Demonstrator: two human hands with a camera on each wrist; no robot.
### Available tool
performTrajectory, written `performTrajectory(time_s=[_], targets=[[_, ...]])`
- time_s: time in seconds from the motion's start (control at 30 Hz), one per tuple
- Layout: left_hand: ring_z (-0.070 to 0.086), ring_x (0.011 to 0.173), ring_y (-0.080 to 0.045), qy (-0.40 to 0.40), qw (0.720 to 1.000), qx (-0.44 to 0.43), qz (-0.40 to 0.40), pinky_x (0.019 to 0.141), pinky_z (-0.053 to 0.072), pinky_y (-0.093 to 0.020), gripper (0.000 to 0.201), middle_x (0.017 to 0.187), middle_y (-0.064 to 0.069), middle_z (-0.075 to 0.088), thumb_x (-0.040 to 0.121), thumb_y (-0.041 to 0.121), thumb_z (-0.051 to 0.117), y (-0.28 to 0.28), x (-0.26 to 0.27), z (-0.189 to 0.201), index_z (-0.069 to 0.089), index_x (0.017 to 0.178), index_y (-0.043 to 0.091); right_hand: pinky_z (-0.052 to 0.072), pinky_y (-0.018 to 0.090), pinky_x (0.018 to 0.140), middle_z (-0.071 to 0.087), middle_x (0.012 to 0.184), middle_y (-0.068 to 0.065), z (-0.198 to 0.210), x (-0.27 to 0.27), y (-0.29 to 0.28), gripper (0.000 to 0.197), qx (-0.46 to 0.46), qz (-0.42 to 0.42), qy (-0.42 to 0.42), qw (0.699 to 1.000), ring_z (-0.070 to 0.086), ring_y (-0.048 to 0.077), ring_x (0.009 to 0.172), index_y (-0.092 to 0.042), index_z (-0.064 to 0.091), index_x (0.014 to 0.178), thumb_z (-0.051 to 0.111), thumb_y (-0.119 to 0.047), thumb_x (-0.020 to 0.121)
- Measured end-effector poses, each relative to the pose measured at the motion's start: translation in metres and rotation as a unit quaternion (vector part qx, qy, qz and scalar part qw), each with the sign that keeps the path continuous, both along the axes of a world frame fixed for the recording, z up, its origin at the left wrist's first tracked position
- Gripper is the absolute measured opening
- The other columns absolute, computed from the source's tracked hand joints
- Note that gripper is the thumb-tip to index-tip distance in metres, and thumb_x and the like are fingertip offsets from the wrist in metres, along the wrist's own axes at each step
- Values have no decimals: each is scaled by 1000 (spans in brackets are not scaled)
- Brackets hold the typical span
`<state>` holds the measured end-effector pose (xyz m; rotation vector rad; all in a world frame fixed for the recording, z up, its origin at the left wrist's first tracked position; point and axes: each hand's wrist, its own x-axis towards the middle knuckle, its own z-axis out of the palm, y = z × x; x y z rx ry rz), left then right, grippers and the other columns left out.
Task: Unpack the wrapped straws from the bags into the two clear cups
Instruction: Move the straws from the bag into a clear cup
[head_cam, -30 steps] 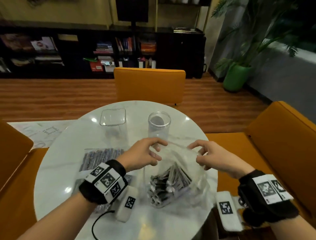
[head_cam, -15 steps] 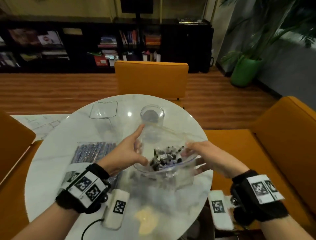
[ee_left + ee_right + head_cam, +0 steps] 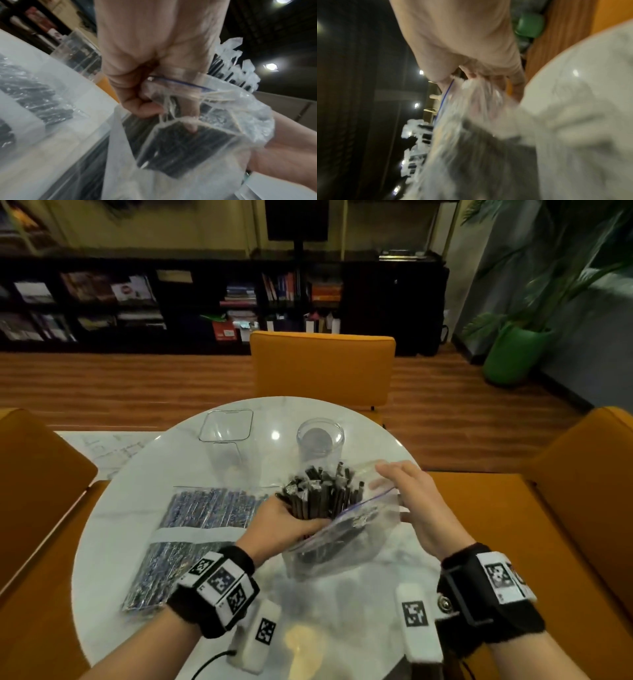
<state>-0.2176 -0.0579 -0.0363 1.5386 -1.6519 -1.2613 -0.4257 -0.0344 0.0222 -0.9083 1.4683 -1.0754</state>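
Note:
A clear zip bag (image 3: pixel 346 546) lies tilted on the white marble table (image 3: pixel 113 508) in front of me. My left hand (image 3: pixel 291 525) grips a bundle of black wrapped straws (image 3: pixel 322 494) whose ends stick up out of the bag's mouth. The left wrist view shows those fingers (image 3: pixel 140 106) curled round the bundle with the bag (image 3: pixel 223 135) bunched below. My right hand (image 3: pixel 407 494) pinches the bag's rim at its blue zip line (image 3: pixel 447 92). A round clear cup (image 3: pixel 320 440) and a square clear cup (image 3: pixel 226 429) stand empty behind.
A second, flat bag of wrapped straws (image 3: pixel 198 529) lies left of my hands. Two white tagged blocks (image 3: pixel 260 635) (image 3: pixel 416 621) and a cable sit at the near edge. Orange chairs (image 3: pixel 322 364) ring the table; a green plant pot (image 3: pixel 510 354) stands far right.
Both hands were spreading the bag's mouth open. Now my left hand has taken hold of the straw bundle and raised it partly out, while my right hand holds the bag's rim lower.

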Motion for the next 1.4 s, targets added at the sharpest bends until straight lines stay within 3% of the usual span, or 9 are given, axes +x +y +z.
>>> performTrajectory(time_s=[0.17,0.33,0.47,0.63,0.8,0.93,1.13,1.27,1.4], targets=[[71,90,-9,42,992,-7,123,74,57,-27,55,93,8,75,58,47,84,4,-12,-11,68,106,25,52,38,73,59,115,-8,4,14,13,51,65,181,115,975,61,17,102,-35,48,121,64,-61,80],[67,91,-11,66,996,4,54,73,53,-21,51,106,4,70,71,15,79,8,3,-12,54,114,27,45,29,58,64,79,2,-12,-3,5,7,-67,39,222,972,57,17,70,-14,62,86,56,-10,88],[69,94,-8,37,998,51,-10,90,54,-33,49,111,4,71,66,33,80,3,30,-4,62,111,30,47,33,63,67,76,6,-14,-23,10,20,-25,13,124,992,58,22,69,-5,67,89,48,2,87],[65,103,-5,70,990,52,-106,81,55,-23,93,122,23,50,68,3,83,5,12,6,36,138,42,60,37,73,72,98,27,-11,-10,8,46,15,100,-141,985,70,31,82,3,62,109,31,15,78],[67,97,-17,83,996,41,12,75,60,-36,76,125,-1,62,70,10,81,-1,19,-5,48,135,31,61,29,59,73,102,26,-16,-25,0,35,9,84,-93,992,74,25,77,8,64,111,41,15,87],[63,112,-19,62,989,116,-61,92,55,-41,106,140,3,50,58,21,84,0,22,-9,28,146,42,51,22,52,70,111,12,-35,-27,1,48,27,108,37,993,67,9,63,-18,57,128,41,6,90],[37,136,-16,19,985,93,-143,113,36,-38,146,151,11,25,50,15,95,-4,-2,-10,-10,145,52,58,22,63,60,124,-11,-44,-11,-10,48,-29,144,19,989,67,16,105,-40,44,138,54,-15,98],[53,103,18,13,992,52,-118,102,43,-14,107,121,23,51,57,5,90,-7,-10,-11,30,143,27,58,27,56,66,104,10,-46,-5,-16,40,-7,98,-58,993,69,16,77,-25,48,136,47,-6,101],[64,107,-13,23,999,30,-4,104,46,-44,59,107,10,68,61,17,89,-9,-3,-24,61,112,30,59,35,60,63,108,19,-52,-20,-17,44,10,2,-36,999,67,33,83,-30,46,135,53,-9,98]])
